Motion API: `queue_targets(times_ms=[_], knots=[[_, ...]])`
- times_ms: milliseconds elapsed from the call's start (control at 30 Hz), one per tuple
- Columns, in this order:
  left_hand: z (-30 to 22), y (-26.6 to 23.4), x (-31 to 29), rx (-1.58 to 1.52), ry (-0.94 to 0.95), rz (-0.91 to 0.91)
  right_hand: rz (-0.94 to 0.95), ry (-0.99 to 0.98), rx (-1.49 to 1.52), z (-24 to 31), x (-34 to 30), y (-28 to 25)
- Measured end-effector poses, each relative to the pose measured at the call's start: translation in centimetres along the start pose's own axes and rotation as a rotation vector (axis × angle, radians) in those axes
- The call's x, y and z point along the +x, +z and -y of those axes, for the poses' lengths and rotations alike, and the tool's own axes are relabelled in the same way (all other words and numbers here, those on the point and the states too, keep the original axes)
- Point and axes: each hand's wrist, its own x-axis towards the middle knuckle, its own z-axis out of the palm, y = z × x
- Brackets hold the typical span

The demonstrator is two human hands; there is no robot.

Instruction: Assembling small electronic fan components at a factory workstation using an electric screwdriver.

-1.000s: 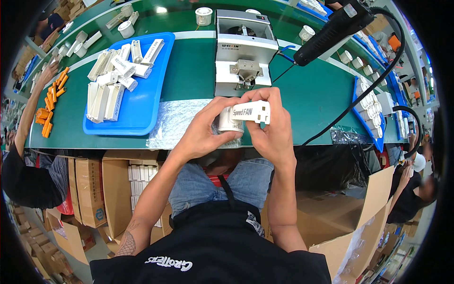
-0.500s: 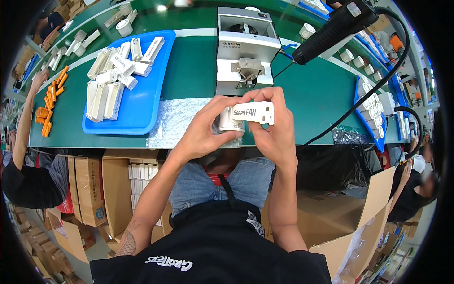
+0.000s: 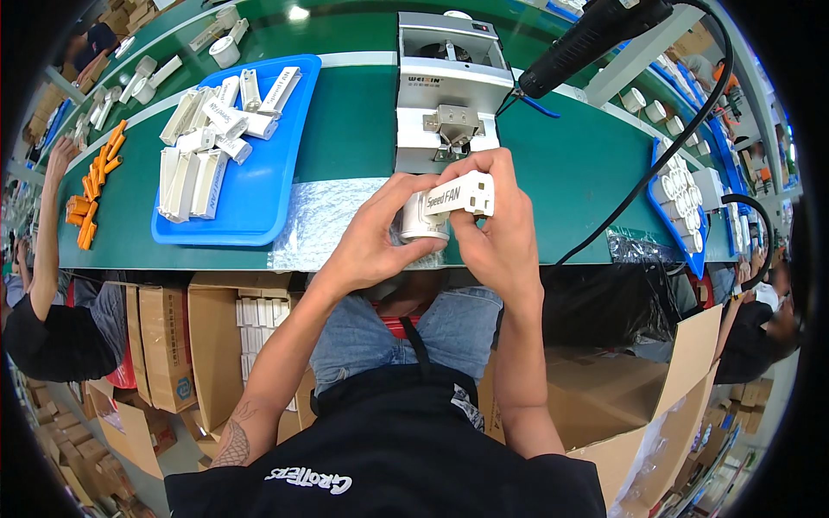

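Both hands on one small white part, held above the near table edge.

Left hand (image 3: 373, 237) gripped the white cylindrical piece (image 3: 420, 223) from the left; right hand (image 3: 501, 226) pinched a white printed box (image 3: 462, 194) against it. Just beyond stood a grey machine (image 3: 446, 95); a blue tray (image 3: 268, 164) of white boxes (image 3: 207, 147) sat to the left on the green table (image 3: 570, 173).

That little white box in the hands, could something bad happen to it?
Maybe. Both hands, left hand and right hand, hold the small white box and white round part over the green table edge, so a slip could drop them into the lap. The black cable hangs close and might snag.
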Motion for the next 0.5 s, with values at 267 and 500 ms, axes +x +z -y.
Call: queue_targets(times_ms=[267, 500], knots=[[-0.27, -0.22, 0.16, -0.001, -0.067, -0.026, 0.013, 0.0, 0.014, -0.16, 0.26, -0.12], [-0.96, 0.04, 0.14, -0.014, -0.069, -0.047, 0.021, 0.044, 0.026, -0.44, 0.23, -0.35]])
